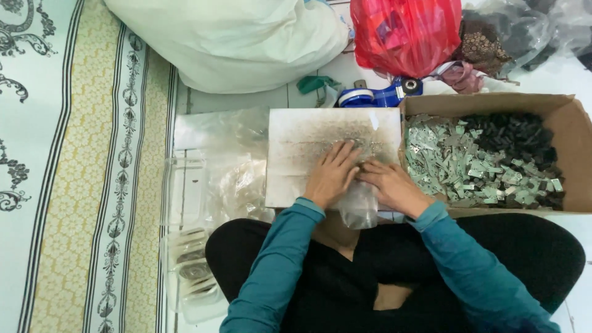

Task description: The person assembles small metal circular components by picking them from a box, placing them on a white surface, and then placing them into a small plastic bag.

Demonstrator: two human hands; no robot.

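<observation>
Plastic bag [359,209], limp and slippery: my left hand [330,176] flattens it on the board [302,139]; right hand [391,185] pinches its mouth, box [570,154] at three o'clock.

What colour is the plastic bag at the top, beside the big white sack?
Red, translucent: the plastic bag shows best in the head view.

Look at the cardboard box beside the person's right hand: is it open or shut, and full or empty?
Open and part full. The cardboard box has no lid over it, and small grey and black pieces cover its floor.
</observation>
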